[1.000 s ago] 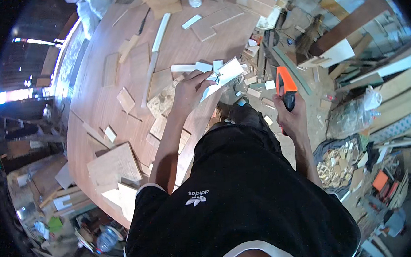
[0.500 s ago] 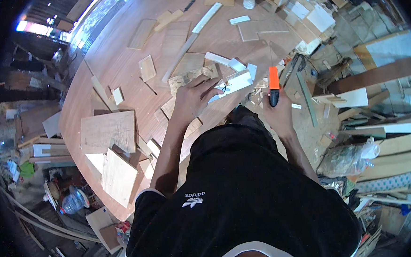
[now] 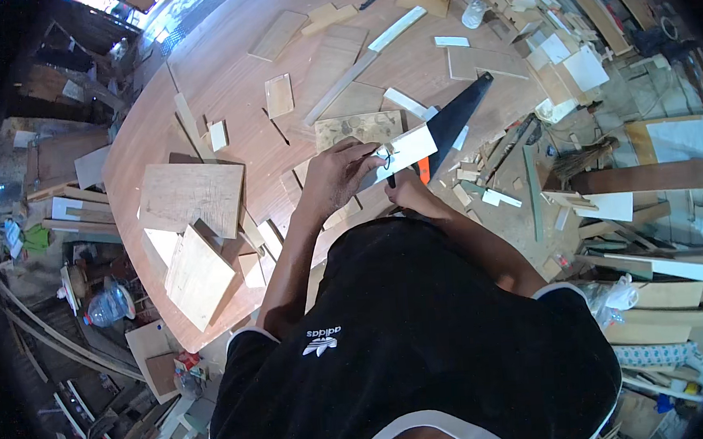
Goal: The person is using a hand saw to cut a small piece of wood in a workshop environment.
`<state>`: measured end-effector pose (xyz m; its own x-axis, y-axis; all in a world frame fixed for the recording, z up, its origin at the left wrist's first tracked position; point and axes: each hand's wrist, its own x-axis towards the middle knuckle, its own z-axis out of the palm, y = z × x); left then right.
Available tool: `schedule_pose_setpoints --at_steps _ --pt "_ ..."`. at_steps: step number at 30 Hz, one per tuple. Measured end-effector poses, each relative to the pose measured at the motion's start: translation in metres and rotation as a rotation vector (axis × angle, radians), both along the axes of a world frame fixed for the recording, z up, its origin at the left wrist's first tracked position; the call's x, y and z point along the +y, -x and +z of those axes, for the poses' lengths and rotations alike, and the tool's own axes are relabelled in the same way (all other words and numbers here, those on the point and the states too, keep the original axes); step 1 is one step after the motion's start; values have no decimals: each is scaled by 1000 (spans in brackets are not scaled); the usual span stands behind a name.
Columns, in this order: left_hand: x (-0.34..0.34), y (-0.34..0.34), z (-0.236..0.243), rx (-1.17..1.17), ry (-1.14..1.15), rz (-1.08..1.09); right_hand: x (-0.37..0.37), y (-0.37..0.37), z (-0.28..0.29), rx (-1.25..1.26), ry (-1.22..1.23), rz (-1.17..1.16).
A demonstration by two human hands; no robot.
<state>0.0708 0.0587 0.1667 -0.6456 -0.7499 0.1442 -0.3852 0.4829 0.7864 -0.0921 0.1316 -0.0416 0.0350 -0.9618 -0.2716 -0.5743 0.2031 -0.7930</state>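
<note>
A short white board (image 3: 413, 149) is pinched in my left hand (image 3: 339, 176), between thumb and fingers, above the table's near edge. A thin dark curve shows on its near end; whether drawn or a loop of wire, I cannot tell. My right hand (image 3: 411, 193) is closed around the handle of a handsaw (image 3: 459, 115), orange and black where it shows. Its dark blade slants up and to the right past the board's right end. Whether blade and board touch is unclear. Part of the handle is hidden behind the board and my fingers.
Wooden offcuts lie over the brown table (image 3: 224, 114), with a square board (image 3: 192, 199) and a pale block (image 3: 198, 279) at left. Scrap wood (image 3: 555, 54) is heaped at the far right. A green strip (image 3: 533, 192) and a broom (image 3: 577, 160) lie right.
My right hand has swung left with the handsaw, from apart at the right to beside the white board. The blade, edge-on before, now shows its broad side. My left hand keeps its grip.
</note>
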Motion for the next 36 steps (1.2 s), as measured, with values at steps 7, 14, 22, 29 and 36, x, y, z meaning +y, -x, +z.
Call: schedule_pose_setpoints --at_steps 7,14,22,29,36 --pt "-6 -32 -52 -174 -217 231 -17 -28 -55 290 -92 -20" --pt "10 -122 -194 -364 -333 765 -9 -28 -54 138 -66 -131" --pt "29 -189 -260 -267 -257 1433 1 -14 -39 86 18 -238" --pt "30 -205 -281 -184 -211 1389 1 -4 -63 10 16 -229" --pt "31 -162 -239 -414 -29 923 1 4 -49 -83 -61 -231"
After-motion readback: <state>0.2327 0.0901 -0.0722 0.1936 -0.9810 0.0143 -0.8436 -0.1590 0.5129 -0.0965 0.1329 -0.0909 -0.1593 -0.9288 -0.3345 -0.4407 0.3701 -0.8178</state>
